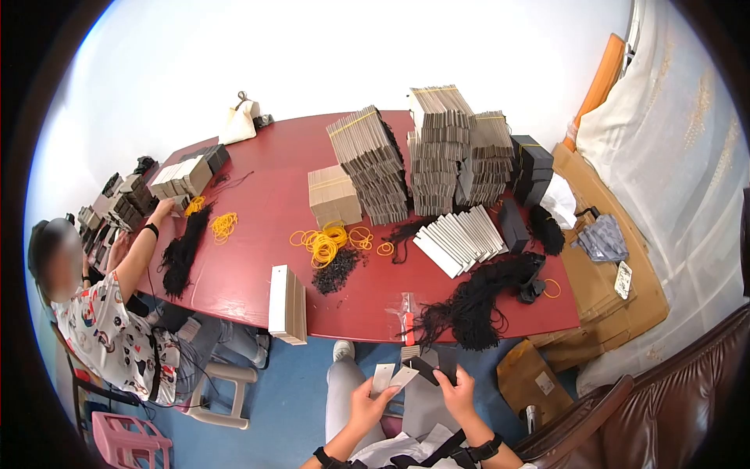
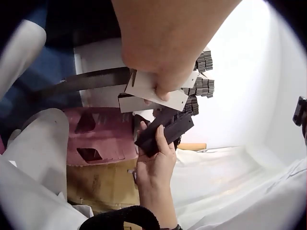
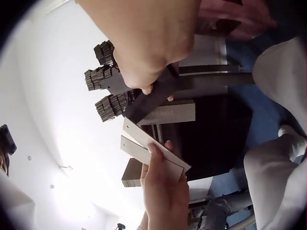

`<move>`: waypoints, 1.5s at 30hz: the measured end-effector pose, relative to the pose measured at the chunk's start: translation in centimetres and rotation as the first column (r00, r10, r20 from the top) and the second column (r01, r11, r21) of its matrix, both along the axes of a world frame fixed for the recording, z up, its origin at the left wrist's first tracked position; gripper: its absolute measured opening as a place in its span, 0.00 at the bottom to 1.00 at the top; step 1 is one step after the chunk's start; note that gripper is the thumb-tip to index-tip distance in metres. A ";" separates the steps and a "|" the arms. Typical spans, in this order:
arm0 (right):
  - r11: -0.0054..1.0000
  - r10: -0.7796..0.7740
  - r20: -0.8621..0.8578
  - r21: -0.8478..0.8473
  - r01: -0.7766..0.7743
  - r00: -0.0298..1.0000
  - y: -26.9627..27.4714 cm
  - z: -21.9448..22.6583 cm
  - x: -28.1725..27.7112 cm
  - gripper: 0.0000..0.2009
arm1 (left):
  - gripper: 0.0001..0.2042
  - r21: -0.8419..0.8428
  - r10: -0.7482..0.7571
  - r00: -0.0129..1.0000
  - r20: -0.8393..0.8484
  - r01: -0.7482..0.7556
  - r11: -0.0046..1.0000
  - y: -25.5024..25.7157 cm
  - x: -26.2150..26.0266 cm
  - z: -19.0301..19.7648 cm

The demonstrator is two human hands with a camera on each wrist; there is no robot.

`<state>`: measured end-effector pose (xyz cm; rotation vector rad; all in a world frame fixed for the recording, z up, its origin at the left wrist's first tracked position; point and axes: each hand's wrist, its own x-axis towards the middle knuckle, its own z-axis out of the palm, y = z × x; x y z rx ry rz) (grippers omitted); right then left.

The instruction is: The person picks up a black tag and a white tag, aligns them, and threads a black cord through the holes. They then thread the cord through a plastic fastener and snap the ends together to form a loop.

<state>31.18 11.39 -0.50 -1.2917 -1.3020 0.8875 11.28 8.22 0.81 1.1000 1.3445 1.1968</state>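
Note:
My left hand [image 1: 366,408] pinches two pale cardboard tags [image 3: 152,143] fanned apart, each with a small hole near one end. In my right hand [image 1: 459,395] two black tags [image 2: 178,125] are held between thumb and fingers, also spread at an angle. Both hands are above my lap, just off the table's front edge, with the tag ends nearly meeting between them. A bundle of black cords [image 1: 476,309] lies on the table beyond the right hand. Nearer the edge is a small clear bag with a red part [image 1: 408,320].
Tall banded stacks of tags [image 1: 367,164] stand on the red table [image 1: 266,187]. White tags [image 1: 461,241] lie fanned out, beside yellow rubber bands [image 1: 324,244] and small black bits [image 1: 336,272]. A tag block [image 1: 287,305] stands at the front edge. Another person [image 1: 117,313] works at left.

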 end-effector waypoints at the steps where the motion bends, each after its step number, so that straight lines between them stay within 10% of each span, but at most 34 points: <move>1: 0.999 -0.047 -0.098 -0.002 0.047 0.994 0.0 -0.2 -0.1 0.07 | 0.13 -0.001 0.001 1.000 0.001 -0.001 1.000 0.1 0.3 0.3; 6: 0.972 -0.169 0.088 0.179 0.151 0.982 0.5 1.3 1.6 0.08 | 0.10 0.053 0.049 0.996 -0.077 -0.045 0.998 1.3 0.8 -1.0; 8: 0.989 0.061 0.285 0.115 -0.097 0.956 0.1 2.2 3.0 0.12 | 0.10 0.094 0.055 0.994 -0.093 -0.046 0.995 1.9 0.8 -2.0; 12: 0.980 0.174 -0.052 -0.085 -0.178 0.983 -1.3 1.5 1.9 0.10 | 0.10 0.003 0.085 0.985 0.150 -0.086 0.996 2.0 1.0 -2.9; 17: 0.947 0.272 0.180 -0.227 -0.229 0.945 -1.2 1.4 1.6 0.12 | 0.08 0.053 0.235 0.953 0.192 -0.249 0.967 1.9 0.1 -1.9; 28: 0.994 0.049 0.155 0.089 -0.063 0.987 0.1 0.9 -0.1 0.09 | 0.11 0.058 -0.126 0.992 -0.029 0.127 0.990 0.0 -0.9 -1.2; 38: 0.958 -0.144 0.207 0.273 0.085 0.968 0.5 2.2 1.8 0.06 | 0.11 0.069 -0.122 0.987 -0.102 0.129 0.989 1.0 1.0 -1.6; 45: 0.955 0.276 0.139 0.072 -0.287 0.951 -1.2 2.0 1.8 0.04 | 0.10 0.117 -0.134 0.945 -0.300 0.176 0.977 0.8 1.5 -1.1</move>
